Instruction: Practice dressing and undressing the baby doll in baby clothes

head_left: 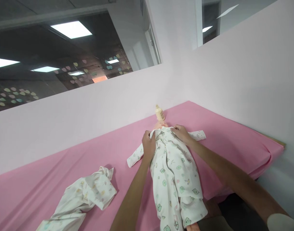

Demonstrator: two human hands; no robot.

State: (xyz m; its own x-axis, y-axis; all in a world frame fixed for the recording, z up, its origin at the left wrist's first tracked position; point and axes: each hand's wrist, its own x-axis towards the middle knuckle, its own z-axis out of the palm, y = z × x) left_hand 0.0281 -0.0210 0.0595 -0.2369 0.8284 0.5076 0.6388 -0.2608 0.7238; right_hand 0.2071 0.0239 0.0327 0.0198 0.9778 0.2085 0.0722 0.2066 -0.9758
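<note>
A baby doll (162,124) lies on its back on the pink-covered table, its head toward the wall. It wears a white long-sleeved romper (172,166) printed with green figures, and one foot shows at the lower end. My left hand (148,141) pinches the collar on the left side of the neck. On the other side, my right hand (182,133) has its fingers closed on the collar near the shoulder. Both sleeves stretch outward past my hands. The front seam runs down the middle, with its edges slightly apart lower down.
A pale yellow pump bottle (159,113) stands behind the doll's head by the wall. Another printed baby garment (86,195) lies crumpled at the left on the pink sheet (53,166). White walls (209,77) with windows border the table's back and right.
</note>
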